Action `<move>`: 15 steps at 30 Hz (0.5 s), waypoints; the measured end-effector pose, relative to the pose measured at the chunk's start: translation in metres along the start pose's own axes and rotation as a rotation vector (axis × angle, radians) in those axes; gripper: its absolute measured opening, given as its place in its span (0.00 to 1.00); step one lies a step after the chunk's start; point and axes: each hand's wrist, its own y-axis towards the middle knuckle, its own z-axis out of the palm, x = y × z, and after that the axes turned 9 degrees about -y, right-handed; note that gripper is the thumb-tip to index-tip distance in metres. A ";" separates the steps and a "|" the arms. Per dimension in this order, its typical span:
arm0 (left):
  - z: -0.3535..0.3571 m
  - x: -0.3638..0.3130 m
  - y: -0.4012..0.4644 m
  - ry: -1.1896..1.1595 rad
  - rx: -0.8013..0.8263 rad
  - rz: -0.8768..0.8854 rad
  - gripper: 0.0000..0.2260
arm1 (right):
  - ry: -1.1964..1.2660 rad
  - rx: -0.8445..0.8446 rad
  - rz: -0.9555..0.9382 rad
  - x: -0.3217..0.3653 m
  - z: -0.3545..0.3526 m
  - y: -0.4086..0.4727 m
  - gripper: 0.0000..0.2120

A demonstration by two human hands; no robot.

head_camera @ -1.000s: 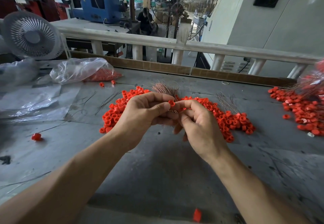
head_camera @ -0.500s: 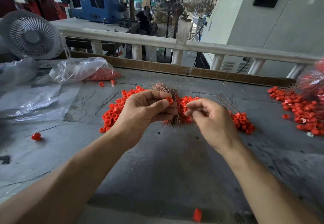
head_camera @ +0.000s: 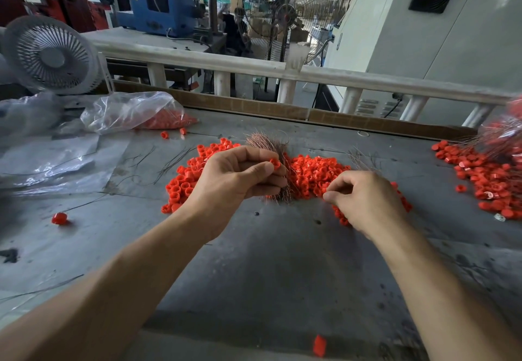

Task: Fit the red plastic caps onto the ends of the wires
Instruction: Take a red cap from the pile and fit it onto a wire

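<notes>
- The left hand [head_camera: 237, 180] hangs above the worktop [head_camera: 282, 276], over the near left part of the cap pile [head_camera: 313, 177].
- Its grip is closed on two things: thumb and forefinger pinch one red cap [head_camera: 274, 163] at the fingertips, and the lower fingers curl round a bundle of wires [head_camera: 271, 146].
- The cap sits at the top right edge of the left grip, its open end showing, just beside the wires.
- The wires fan out above the left hand, toward the far side of the pile, and their lower ends stick out beneath the fingers, down to the pile's near edge.
- The right hand [head_camera: 367, 202] lies on the near right part of the pile, fingers curled, thumb and forefinger tips drawn together at the pile's near edge.
- Whether the right grip holds a cap or a wire, I cannot tell; the fingertips hide it.
- The two hands are apart, with caps of the pile showing between them.
- A second heap [head_camera: 491, 174] of caps lies well to the right of the pile.
- A clear bag [head_camera: 132, 112] with caps in it lies beyond the pile, to its far left.
- One stray cap [head_camera: 59, 218] rests well left of the pile.
</notes>
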 end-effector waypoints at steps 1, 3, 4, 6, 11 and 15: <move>0.000 0.000 0.000 0.005 0.002 -0.001 0.11 | -0.034 0.010 -0.012 0.001 0.000 0.000 0.09; 0.000 0.001 0.000 0.011 0.004 -0.002 0.11 | -0.090 0.037 -0.029 0.002 0.001 0.000 0.09; 0.000 0.000 0.000 0.012 0.003 -0.002 0.11 | -0.102 0.048 -0.034 0.002 0.001 0.000 0.09; 0.000 0.000 0.000 0.013 -0.001 -0.002 0.11 | -0.117 0.045 -0.042 0.003 0.001 0.000 0.08; 0.001 0.000 -0.001 0.045 -0.014 -0.005 0.07 | -0.201 -0.032 -0.082 0.008 0.002 -0.002 0.05; 0.002 -0.001 -0.002 0.070 -0.025 -0.008 0.06 | -0.095 -0.098 -0.104 0.011 0.003 -0.001 0.05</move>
